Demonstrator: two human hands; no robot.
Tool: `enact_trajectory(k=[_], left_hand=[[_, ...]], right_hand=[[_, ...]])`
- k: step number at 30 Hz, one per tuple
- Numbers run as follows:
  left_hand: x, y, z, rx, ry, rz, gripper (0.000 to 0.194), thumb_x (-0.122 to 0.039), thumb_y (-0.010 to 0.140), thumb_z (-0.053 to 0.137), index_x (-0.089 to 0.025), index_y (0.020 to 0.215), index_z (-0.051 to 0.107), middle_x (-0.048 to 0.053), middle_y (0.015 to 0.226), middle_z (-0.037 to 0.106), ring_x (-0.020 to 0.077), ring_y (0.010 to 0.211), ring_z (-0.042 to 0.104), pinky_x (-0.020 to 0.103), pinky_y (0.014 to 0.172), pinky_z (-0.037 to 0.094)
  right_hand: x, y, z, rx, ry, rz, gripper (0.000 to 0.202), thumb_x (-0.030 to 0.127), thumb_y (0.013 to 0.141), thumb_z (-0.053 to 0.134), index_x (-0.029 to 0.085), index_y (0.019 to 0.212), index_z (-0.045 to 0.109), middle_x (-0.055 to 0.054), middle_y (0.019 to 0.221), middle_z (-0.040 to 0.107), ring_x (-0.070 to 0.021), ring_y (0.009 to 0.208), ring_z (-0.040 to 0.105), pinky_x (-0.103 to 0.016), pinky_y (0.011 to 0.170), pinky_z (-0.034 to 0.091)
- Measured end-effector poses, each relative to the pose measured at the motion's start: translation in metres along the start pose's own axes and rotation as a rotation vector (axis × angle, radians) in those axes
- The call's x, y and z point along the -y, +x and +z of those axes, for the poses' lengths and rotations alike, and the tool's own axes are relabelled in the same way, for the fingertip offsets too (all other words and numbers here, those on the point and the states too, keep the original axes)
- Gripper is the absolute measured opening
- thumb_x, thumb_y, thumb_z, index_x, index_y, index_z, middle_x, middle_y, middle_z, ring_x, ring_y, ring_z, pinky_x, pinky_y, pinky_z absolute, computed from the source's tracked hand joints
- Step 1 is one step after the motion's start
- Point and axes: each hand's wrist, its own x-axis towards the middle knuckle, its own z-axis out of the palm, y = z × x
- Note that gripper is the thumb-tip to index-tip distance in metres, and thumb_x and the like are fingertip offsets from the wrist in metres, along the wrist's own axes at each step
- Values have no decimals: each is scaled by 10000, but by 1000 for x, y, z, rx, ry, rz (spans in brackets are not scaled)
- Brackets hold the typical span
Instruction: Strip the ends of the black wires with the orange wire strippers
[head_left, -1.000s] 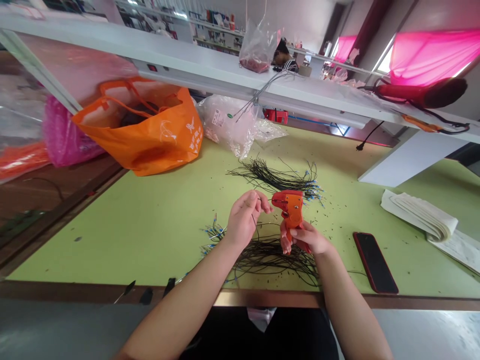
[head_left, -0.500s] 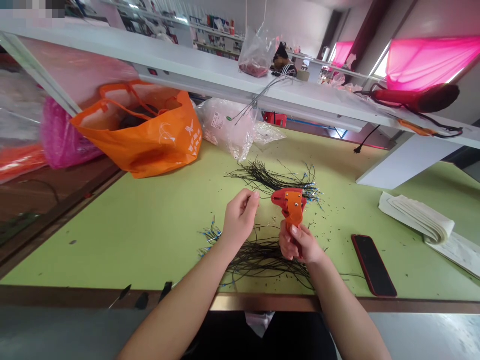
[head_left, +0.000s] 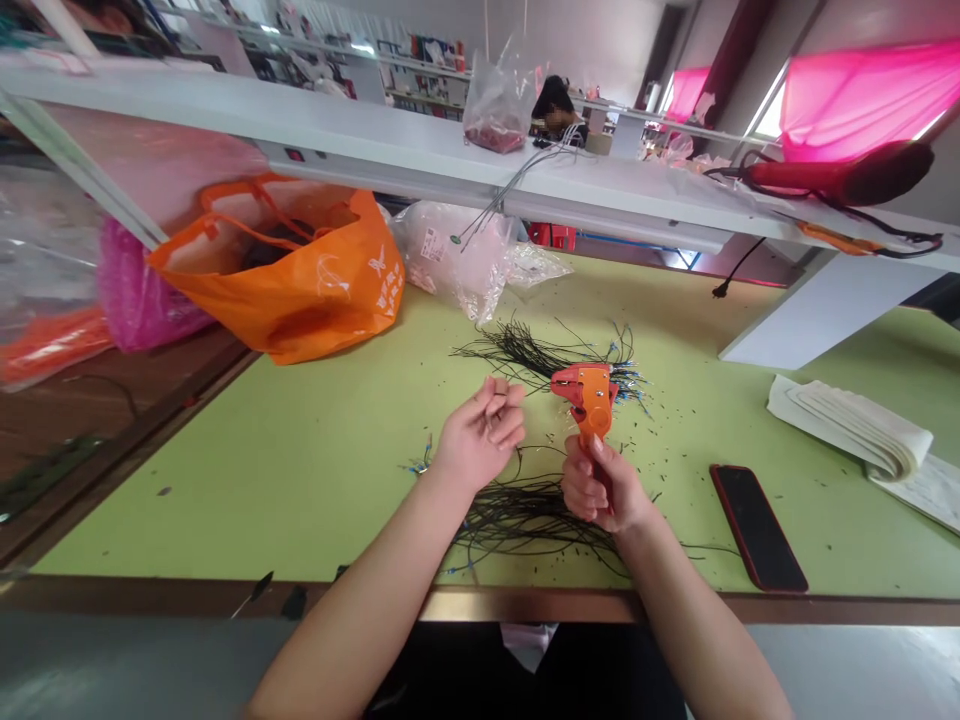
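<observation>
My right hand (head_left: 604,485) is wrapped round the handle of an orange and red wire stripper (head_left: 595,395), held upright with its jaws facing left. Left of the jaws is my left hand (head_left: 486,430), palm partly turned up and fingers curled on a thin black wire that is mostly hidden by them. Beneath both hands lies a bundle of black wires (head_left: 525,515), some with blue ends at the left. A second bundle of black wires (head_left: 525,350) lies behind the stripper, its blue-tipped ends to the right.
A phone (head_left: 757,525) and folded white strips (head_left: 855,425) lie at the right. An orange bag (head_left: 300,290) and clear plastic bags (head_left: 457,255) stand at the back left. A white shelf (head_left: 360,140) crosses above the table, with a red tool (head_left: 817,180) on it. Another person sits beyond.
My left hand has rolled palm upward, its fingers less tightly pinched. The stripper has risen slightly and shifted right in my right hand. The view has turned a little.
</observation>
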Motion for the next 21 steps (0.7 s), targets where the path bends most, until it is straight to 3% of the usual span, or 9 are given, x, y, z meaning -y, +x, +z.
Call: enact_trajectory(k=[4,15,21], left_hand=[[-4,0,1,-1,-46,33,371,-249,974,618,-162,655,450,-71,631,388,20,390,244,134,359,278],[-10,-5,3,-21,-23,144,286,-262,933,694,-165,738,509,-88,627,372,20,395,228,117,352,261],[-17,-11,7,10,-66,161,339,-269,902,744,-168,712,482,-93,617,364,18,394,218,121,345,244]], right_hand=[[-2,-2,6,41,68,-4,426,520,927,686,200,729,486,126,477,303,-39,358,134,-139,340,275],[-1,-12,11,70,24,-44,424,570,895,690,191,807,522,122,514,316,-36,364,146,-142,327,248],[-7,-14,15,206,-11,-133,388,531,880,731,186,877,553,105,565,355,-41,393,208,-150,347,249]])
